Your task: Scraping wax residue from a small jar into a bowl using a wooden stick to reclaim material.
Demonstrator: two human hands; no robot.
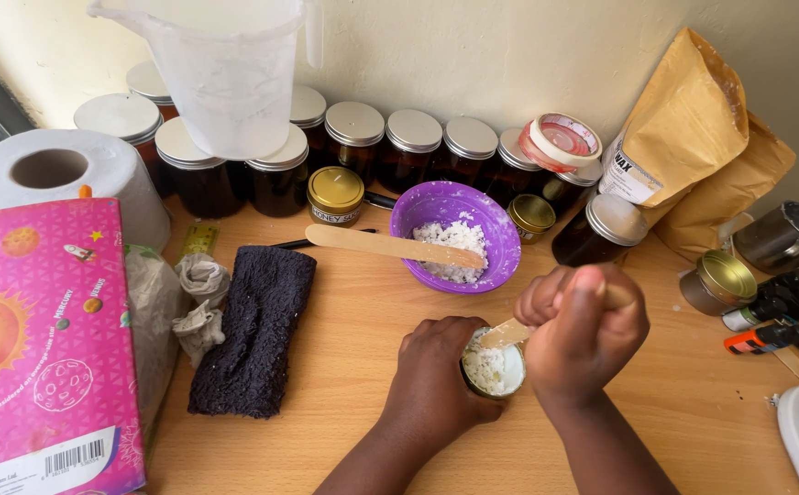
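On the wooden table [344,321], small tin [494,368] holds crumbly white flakes

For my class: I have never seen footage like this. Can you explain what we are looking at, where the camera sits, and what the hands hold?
One camera, worn on a person's head, looks down at a wooden table. There is no machine, only two bare hands. The left hand steadies a small tin of white flakes. The right hand grips a wooden stick that dips into it. Behind them a purple bowl holds more flakes and another stick. Dark jars line the wall.
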